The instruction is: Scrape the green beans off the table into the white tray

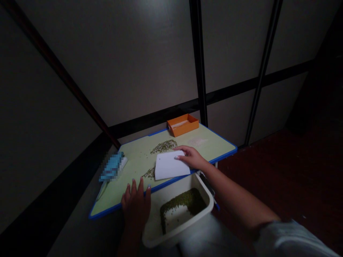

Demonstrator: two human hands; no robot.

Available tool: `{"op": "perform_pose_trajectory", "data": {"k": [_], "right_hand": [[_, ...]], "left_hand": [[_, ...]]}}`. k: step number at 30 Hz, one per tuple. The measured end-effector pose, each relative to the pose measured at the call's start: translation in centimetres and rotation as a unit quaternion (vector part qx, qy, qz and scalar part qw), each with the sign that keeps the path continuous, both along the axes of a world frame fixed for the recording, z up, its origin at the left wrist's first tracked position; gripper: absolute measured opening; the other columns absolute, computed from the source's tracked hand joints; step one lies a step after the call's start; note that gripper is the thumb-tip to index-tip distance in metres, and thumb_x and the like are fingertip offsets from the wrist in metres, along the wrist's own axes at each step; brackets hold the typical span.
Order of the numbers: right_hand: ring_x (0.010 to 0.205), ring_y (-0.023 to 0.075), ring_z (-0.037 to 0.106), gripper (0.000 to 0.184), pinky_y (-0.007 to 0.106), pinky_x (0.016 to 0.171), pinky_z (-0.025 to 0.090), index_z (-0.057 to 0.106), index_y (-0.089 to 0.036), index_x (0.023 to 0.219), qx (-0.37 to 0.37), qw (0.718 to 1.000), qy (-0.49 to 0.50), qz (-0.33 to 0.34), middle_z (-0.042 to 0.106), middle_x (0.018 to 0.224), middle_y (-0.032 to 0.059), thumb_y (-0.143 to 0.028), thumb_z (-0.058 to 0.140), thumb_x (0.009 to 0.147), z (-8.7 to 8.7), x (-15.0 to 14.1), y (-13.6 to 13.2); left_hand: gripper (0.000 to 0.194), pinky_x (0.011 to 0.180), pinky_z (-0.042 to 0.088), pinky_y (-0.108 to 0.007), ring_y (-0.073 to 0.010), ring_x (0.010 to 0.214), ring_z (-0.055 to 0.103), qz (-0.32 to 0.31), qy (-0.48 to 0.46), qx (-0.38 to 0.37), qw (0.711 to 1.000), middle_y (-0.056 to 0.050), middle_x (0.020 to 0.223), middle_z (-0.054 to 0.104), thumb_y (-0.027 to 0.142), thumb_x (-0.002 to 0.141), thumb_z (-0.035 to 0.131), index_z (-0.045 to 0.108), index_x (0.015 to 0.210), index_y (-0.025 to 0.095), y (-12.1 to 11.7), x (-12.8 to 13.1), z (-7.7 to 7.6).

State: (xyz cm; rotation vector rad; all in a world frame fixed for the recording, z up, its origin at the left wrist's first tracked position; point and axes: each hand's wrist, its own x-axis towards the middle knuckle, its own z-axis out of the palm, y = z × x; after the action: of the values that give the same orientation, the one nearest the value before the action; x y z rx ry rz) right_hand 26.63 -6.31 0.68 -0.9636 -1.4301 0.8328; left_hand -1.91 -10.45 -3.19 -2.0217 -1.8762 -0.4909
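Note:
My right hand (191, 157) grips a sheet of white paper or thin card (170, 166) by its upper right edge, thumb on top. The sheet's lower edge is close to the front rim of the small table (134, 166). Small green grains that look like mung beans (164, 145) lie scattered behind the sheet, and a smaller patch (150, 173) lies at its left side. My left hand (136, 201), fingers spread, is at the table's front edge, empty. Beside it, below the edge, a white plastic tub (154, 212) contains more green grains (184, 200).
An orange open box (186, 130) with some pale material inside stands at the table's back edge. Pale fine grains (197, 142) are spread in front of it. A blurred blue object (112, 167) sits at the left edge. A panelled wall (150, 71) rises behind.

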Motion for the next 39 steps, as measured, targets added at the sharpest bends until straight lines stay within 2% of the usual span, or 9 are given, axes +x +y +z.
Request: {"op": "perform_pose_trajectory", "data": {"k": [3, 7, 11, 13, 16, 18, 21, 28, 39], "right_hand": [[0.080, 0.0179, 0.060, 0.033, 0.028, 0.069, 0.048, 0.068, -0.019, 0.093, 0.016, 0.987, 0.068, -0.143, 0.069, 0.089, 0.0033, -0.042, 0.077, 0.071, 0.0, 2.2, -2.0], [0.061, 0.0154, 0.046, 0.033, 0.027, 0.056, 0.038, 0.047, -0.025, 0.071, 0.015, 0.966, 0.073, -0.247, 0.050, 0.065, -0.0023, -0.050, 0.066, 0.081, -0.1, 3.7, -5.8], [0.058, 0.0166, 0.046, 0.027, 0.027, 0.054, 0.037, 0.039, -0.028, 0.075, 0.030, 0.940, -0.024, -0.340, 0.047, 0.063, -0.0031, -0.045, 0.052, 0.091, -0.1, 2.1, -8.4], [0.058, 0.0178, 0.051, 0.022, 0.028, 0.055, 0.040, 0.040, -0.028, 0.077, 0.031, 0.937, -0.100, -0.334, 0.054, 0.064, -0.0010, -0.041, 0.047, 0.094, -0.1, 0.7, -8.9], [0.064, 0.0218, 0.062, 0.017, 0.031, 0.061, 0.048, 0.051, -0.028, 0.080, 0.039, 0.928, -0.253, -0.269, 0.065, 0.069, 0.0048, -0.034, 0.046, 0.095, -0.4, -1.4, -9.2], [0.082, 0.0240, 0.070, 0.015, 0.037, 0.084, 0.054, 0.062, -0.027, 0.086, 0.088, 0.908, -0.360, -0.193, 0.075, 0.085, 0.0094, -0.025, 0.049, 0.093, -0.7, -2.6, -9.5], [0.096, 0.0231, 0.074, 0.026, 0.042, 0.106, 0.049, 0.070, -0.027, 0.099, 0.120, 0.875, -0.446, -0.148, 0.080, 0.105, 0.0101, -0.016, 0.047, 0.094, -1.2, -3.7, -9.9], [0.118, 0.0247, 0.071, 0.030, 0.040, 0.105, 0.052, 0.073, -0.027, 0.109, 0.098, 0.840, -0.517, -0.135, 0.073, 0.130, 0.0113, -0.011, 0.057, 0.090, -1.7, -3.9, -9.6], [0.108, 0.0268, 0.075, 0.023, 0.037, 0.096, 0.056, 0.075, -0.025, 0.103, 0.040, 0.813, -0.526, -0.247, 0.075, 0.124, 0.0129, -0.013, 0.061, 0.089, -1.4, -3.5, -9.0]], "left_hand": [[0.053, 0.114, 0.038, -0.054, -0.0341, 0.141, 0.048, -0.004, -0.003, 0.007, 1.000, -0.017, 0.150, 0.056, 0.038, 0.097, 0.035, 0.058, 0.140, 0.018, 0.1, -0.1, -0.1], [0.053, 0.115, 0.037, -0.056, -0.0360, 0.141, 0.047, -0.003, -0.022, 0.019, 1.000, -0.020, 0.149, 0.056, 0.037, 0.096, 0.036, 0.060, 0.138, 0.015, 0.2, 0.1, -0.1], [0.054, 0.114, 0.037, -0.057, -0.0395, 0.140, 0.048, -0.011, -0.048, 0.018, 0.999, -0.023, 0.148, 0.056, 0.038, 0.095, 0.037, 0.061, 0.136, 0.012, 0.3, 0.4, -0.2], [0.054, 0.114, 0.037, -0.059, -0.0393, 0.141, 0.047, -0.010, -0.061, 0.018, 0.998, -0.023, 0.148, 0.056, 0.038, 0.095, 0.036, 0.061, 0.136, 0.014, 0.3, 0.5, -0.2], [0.053, 0.115, 0.036, -0.060, -0.0377, 0.143, 0.045, -0.012, -0.075, 0.017, 0.997, -0.019, 0.150, 0.056, 0.039, 0.094, 0.036, 0.061, 0.137, 0.019, 0.3, 0.5, -0.3], [0.054, 0.115, 0.035, -0.059, -0.0372, 0.143, 0.045, -0.018, -0.080, 0.016, 0.996, -0.018, 0.150, 0.056, 0.040, 0.093, 0.038, 0.060, 0.137, 0.020, 0.2, 0.4, -0.3], [0.055, 0.116, 0.035, -0.058, -0.0385, 0.143, 0.044, -0.027, -0.085, 0.015, 0.996, -0.020, 0.150, 0.055, 0.041, 0.093, 0.039, 0.061, 0.137, 0.017, 0.2, 0.4, -0.3], [0.057, 0.117, 0.033, -0.060, -0.0393, 0.144, 0.044, -0.031, -0.093, 0.019, 0.995, -0.022, 0.150, 0.053, 0.041, 0.094, 0.036, 0.060, 0.137, 0.014, 0.1, 0.6, -0.4], [0.059, 0.117, 0.033, -0.062, -0.0415, 0.144, 0.043, -0.035, -0.081, 0.020, 0.996, -0.025, 0.150, 0.052, 0.042, 0.095, 0.033, 0.060, 0.137, 0.011, 0.0, 0.6, -0.3]]}}
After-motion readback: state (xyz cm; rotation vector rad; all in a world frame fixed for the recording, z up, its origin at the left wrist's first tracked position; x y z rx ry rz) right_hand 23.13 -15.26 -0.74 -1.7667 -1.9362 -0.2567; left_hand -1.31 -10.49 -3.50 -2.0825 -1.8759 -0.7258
